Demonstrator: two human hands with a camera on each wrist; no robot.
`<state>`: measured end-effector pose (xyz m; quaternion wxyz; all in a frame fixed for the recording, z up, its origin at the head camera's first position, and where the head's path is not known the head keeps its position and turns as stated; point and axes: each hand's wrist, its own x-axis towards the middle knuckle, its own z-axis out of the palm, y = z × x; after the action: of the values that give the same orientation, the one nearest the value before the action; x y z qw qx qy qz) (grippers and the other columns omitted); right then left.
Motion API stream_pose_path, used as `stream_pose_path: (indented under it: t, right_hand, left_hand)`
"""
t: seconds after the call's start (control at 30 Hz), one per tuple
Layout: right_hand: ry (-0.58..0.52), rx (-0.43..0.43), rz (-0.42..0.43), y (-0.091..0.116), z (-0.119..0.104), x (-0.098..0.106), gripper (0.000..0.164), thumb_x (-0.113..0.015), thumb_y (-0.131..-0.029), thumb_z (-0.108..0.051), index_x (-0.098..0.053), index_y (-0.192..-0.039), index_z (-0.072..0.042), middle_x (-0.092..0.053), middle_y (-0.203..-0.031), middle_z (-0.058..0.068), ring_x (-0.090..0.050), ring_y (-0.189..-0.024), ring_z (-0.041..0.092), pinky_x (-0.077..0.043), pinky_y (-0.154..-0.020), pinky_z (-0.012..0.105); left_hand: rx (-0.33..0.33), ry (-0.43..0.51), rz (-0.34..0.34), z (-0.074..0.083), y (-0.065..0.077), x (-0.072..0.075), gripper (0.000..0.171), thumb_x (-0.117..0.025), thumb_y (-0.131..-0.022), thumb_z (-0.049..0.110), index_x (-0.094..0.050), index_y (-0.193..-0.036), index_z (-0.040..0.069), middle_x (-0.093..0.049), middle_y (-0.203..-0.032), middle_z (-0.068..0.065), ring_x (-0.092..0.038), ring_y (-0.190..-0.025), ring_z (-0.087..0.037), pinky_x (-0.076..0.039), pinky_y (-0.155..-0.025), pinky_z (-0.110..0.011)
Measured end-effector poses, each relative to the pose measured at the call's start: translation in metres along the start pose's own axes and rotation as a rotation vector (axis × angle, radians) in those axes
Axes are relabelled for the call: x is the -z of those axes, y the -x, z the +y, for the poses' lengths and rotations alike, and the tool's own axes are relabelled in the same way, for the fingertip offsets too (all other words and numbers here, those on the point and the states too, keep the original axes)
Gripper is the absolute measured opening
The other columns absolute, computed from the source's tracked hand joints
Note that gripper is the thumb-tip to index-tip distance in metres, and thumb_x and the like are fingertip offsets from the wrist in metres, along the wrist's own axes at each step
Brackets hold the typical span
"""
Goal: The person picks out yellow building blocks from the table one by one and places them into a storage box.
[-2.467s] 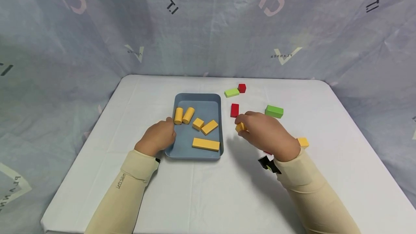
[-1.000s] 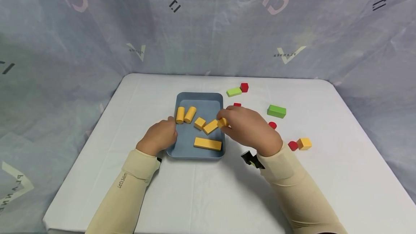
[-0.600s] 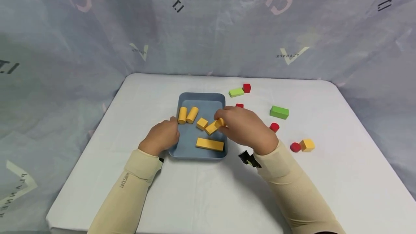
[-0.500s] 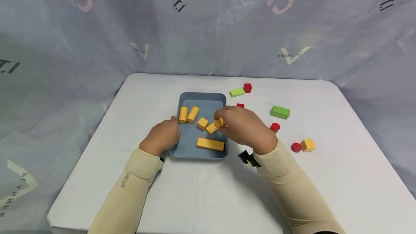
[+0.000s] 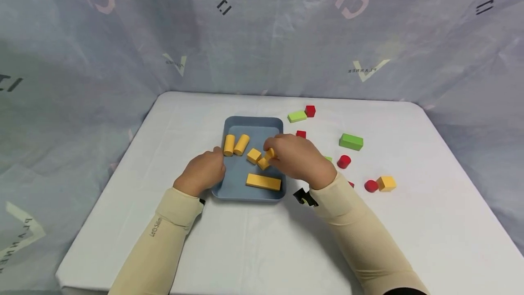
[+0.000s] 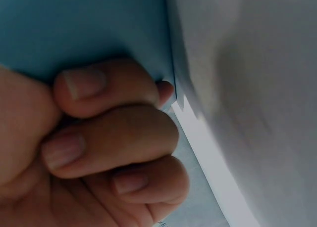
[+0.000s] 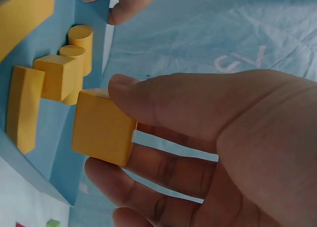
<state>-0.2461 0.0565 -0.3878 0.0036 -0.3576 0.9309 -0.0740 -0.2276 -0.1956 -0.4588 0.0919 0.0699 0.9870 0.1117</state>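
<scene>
My right hand [image 5: 300, 158] pinches a yellow block [image 7: 101, 128] between thumb and fingers over the right side of the grey-blue tray [image 5: 231, 185]. Under that block, another yellow rectangular block [image 5: 263, 163] lies partly covered in the head view. Beside it are a small yellow cube [image 5: 254, 155] and a long yellow block [image 5: 263, 182]. Two yellow cylinders [image 5: 241, 144] lie side by side near the tray's left wall. My left hand [image 5: 201, 172] grips the tray's left edge; its curled fingers [image 6: 119, 138] show against the blue wall in the left wrist view.
Right of the tray on the white table [image 5: 135, 185] lie a light green block [image 5: 297, 116], a red cube [image 5: 310, 111], a partly hidden red block [image 5: 301, 134], a green block [image 5: 350, 141], a red cylinder [image 5: 344, 161], a red round piece [image 5: 371, 186] and a yellow cube [image 5: 386, 183].
My right hand has carried the yellow block leftward from the table to over the tray. My left hand stays at the tray's left edge. The view has shifted slightly.
</scene>
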Motion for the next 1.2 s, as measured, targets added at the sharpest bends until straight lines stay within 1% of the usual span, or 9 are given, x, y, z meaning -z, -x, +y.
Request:
stream_pose_path:
  t: [0.2,0.33,0.57,0.8,0.93,1.07,1.2]
  right_hand:
    - [-0.039,0.015,-0.006,-0.007,0.001,-0.003,0.031,-0.073,-0.083,-0.024,-0.065,-0.112,-0.016,-0.061,-0.100,-0.002,-0.051,-0.081,0.009,-0.051,-0.064,0.029]
    - [-0.029,-0.001,-0.016,-0.009,0.000,-0.004,0.031,-0.072,-0.083,-0.024,-0.065,-0.113,-0.018,-0.061,-0.100,-0.004,-0.051,-0.081,0.007,-0.051,-0.062,0.027]
    - [-0.019,-0.025,-0.037,-0.007,-0.001,-0.009,0.030,-0.069,-0.084,-0.025,-0.065,-0.113,-0.020,-0.061,-0.101,-0.007,-0.049,-0.081,0.005,-0.049,-0.060,0.025]
    - [-0.035,-0.008,-0.051,-0.006,-0.003,-0.013,0.030,-0.069,-0.084,-0.024,-0.065,-0.113,-0.019,-0.063,-0.104,-0.004,-0.050,-0.083,0.007,-0.050,-0.064,0.027]
    - [-0.049,0.004,-0.048,-0.007,-0.004,-0.018,0.031,-0.072,-0.083,-0.025,-0.066,-0.113,-0.019,-0.063,-0.103,-0.004,-0.050,-0.083,0.007,-0.051,-0.064,0.027]
    - [-0.061,0.016,-0.035,-0.009,-0.004,-0.022,0.029,-0.071,-0.083,-0.025,-0.067,-0.111,-0.019,-0.063,-0.100,-0.005,-0.050,-0.080,0.007,-0.051,-0.062,0.026]
    - [-0.055,0.025,-0.026,-0.010,-0.004,-0.025,0.027,-0.069,-0.083,-0.023,-0.067,-0.110,-0.019,-0.063,-0.098,-0.004,-0.049,-0.077,0.007,-0.050,-0.059,0.026]
  left_hand:
    - [-0.005,-0.016,0.002,-0.001,0.000,0.006,0.035,-0.047,-0.092,0.011,-0.043,-0.120,-0.011,-0.056,-0.068,-0.009,-0.052,-0.053,-0.018,-0.046,-0.047,-0.033]
    - [-0.007,-0.021,0.007,0.000,0.000,0.008,0.035,-0.047,-0.093,0.012,-0.044,-0.119,-0.011,-0.056,-0.068,-0.009,-0.052,-0.052,-0.018,-0.046,-0.046,-0.034]
    - [-0.026,-0.025,0.015,0.001,0.000,0.003,0.033,-0.047,-0.092,0.010,-0.045,-0.116,-0.012,-0.056,-0.066,-0.008,-0.051,-0.051,-0.017,-0.045,-0.045,-0.034]
    - [-0.009,-0.015,0.004,0.001,0.003,-0.001,0.033,-0.048,-0.092,0.011,-0.046,-0.116,-0.011,-0.056,-0.068,-0.009,-0.051,-0.051,-0.017,-0.045,-0.045,-0.034]
    - [-0.006,-0.005,0.006,0.001,0.005,-0.001,0.027,-0.047,-0.091,0.010,-0.048,-0.111,-0.009,-0.055,-0.067,-0.008,-0.051,-0.051,-0.017,-0.045,-0.044,-0.033]
    - [-0.008,0.006,0.014,0.002,0.006,0.000,0.022,-0.047,-0.091,0.009,-0.049,-0.106,-0.007,-0.055,-0.066,-0.008,-0.051,-0.051,-0.017,-0.044,-0.044,-0.033]
    - [-0.013,0.006,0.020,0.003,0.006,0.001,0.025,-0.047,-0.091,0.009,-0.048,-0.109,-0.009,-0.055,-0.066,-0.008,-0.051,-0.051,-0.017,-0.044,-0.044,-0.033]
